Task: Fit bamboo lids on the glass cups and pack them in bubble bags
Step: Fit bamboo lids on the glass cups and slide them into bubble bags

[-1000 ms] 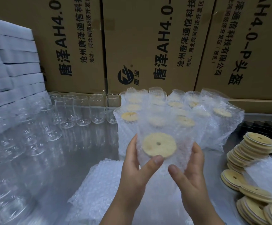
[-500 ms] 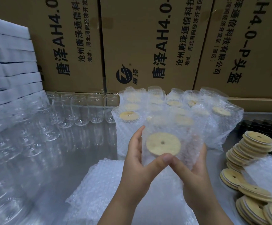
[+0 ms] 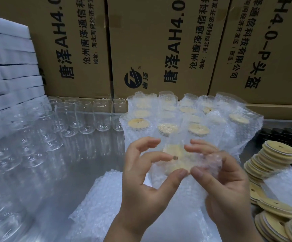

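Both hands are up mid-frame: left hand [image 3: 147,173] and right hand [image 3: 225,187] pinch the bubble bag [image 3: 209,161] from either side, thumbs almost meeting. The bamboo lid [image 3: 176,159] shows through the wrap, held above the tabletop [image 3: 89,163], just before the packed cups [image 3: 197,129]. On the right, loose lids [image 3: 279,152] sit stacked; bare glass cups [image 3: 84,117] stand left.

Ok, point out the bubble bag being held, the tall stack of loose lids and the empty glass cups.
bubble bag [image 3: 209,160]: head view, its crumpled top part.
lid stack [image 3: 279,149]: head view, the top lid.
glass cups [image 3: 85,117]: head view, one cup's wall.
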